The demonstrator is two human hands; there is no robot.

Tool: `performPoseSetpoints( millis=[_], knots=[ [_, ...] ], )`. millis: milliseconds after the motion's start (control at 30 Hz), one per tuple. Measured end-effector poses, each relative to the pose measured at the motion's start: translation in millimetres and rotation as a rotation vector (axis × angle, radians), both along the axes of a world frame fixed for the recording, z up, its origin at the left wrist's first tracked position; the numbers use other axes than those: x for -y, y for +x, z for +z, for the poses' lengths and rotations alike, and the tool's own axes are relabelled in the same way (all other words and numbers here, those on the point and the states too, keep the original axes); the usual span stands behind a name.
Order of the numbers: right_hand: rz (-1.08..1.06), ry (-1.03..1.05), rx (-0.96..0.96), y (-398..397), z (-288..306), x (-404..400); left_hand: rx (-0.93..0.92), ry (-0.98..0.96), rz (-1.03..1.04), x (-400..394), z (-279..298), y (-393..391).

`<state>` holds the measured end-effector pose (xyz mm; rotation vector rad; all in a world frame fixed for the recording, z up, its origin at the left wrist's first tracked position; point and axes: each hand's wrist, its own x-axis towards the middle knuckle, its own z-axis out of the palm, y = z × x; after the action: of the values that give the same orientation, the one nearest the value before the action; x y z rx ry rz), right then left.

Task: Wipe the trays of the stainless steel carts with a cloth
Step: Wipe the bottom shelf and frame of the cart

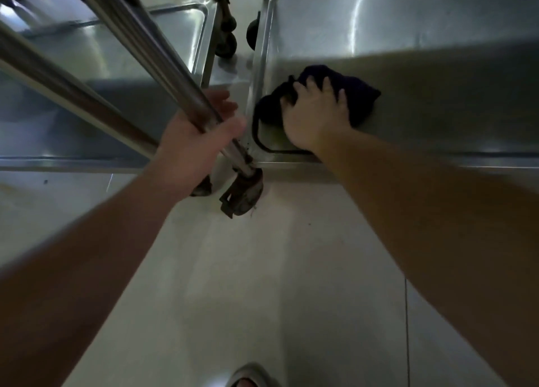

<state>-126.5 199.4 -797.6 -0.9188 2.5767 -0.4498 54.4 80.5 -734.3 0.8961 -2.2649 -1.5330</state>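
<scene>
1. Dim overall, with a grey-green cast.
2. Bright streaks of glare on the right tray (379,30) (far end only); its near part lies in shadow.
3. Soft blur throughout; edges bow with wide-angle distortion.

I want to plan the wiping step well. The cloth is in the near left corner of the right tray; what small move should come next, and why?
Probably slide the right hand with the dark cloth away from the corner, along the right tray toward its far, unwiped part. The cloth sits near the corner, and the left hand steadies the cart post.
</scene>
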Motion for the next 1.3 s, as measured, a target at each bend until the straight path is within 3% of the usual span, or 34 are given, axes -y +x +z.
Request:
performPoseSetpoints(
  millis=[100, 233, 400, 533, 600, 733, 833, 933, 1167, 1300],
  knots=[
    [0.311, -0.050, -0.085, 25, -15, -3, -0.279, 0.200, 0.178, -17, -10, -21],
    [0.504, -0.066, -0.055, 9, -17, -52, -0.323, 0.158, 0.259, -18, -23, -29],
    [0.375, -0.007, -0.108, -49, -20, -97, -0.364, 0.193, 0.326, -20, -28, -35],
    [0.049, -0.023, -0.119, -104, -14, -34, -0.405, 0.197, 0.276, -20, -27, -34],
    [-0.007, 0.017, -0.110, -109, -10, 11, -0.417, 0.186, 0.277, -21, -27, -34],
    [0.309, -0.007, -0.145, -46, -8, 46, -0.436, 0.220, 0.290, -23, -24, -36],
    [0.594, -0.077, -0.079, -12, -11, -5, -0.452, 0.255, 0.294, -24, -23, -37],
    [0.798, -0.023, -0.020, -38, -6, -45, -0.444, 0.261, 0.300, -24, -24, -37],
    [0.193, 0.027, -0.083, -119, -1, 70, -0.402, 0.247, 0.288, -22, -26, -34],
    [0.116, -0.013, -0.021, -84, -7, 106, -0.421, 0.242, 0.315, -24, -24, -37]
  ],
)
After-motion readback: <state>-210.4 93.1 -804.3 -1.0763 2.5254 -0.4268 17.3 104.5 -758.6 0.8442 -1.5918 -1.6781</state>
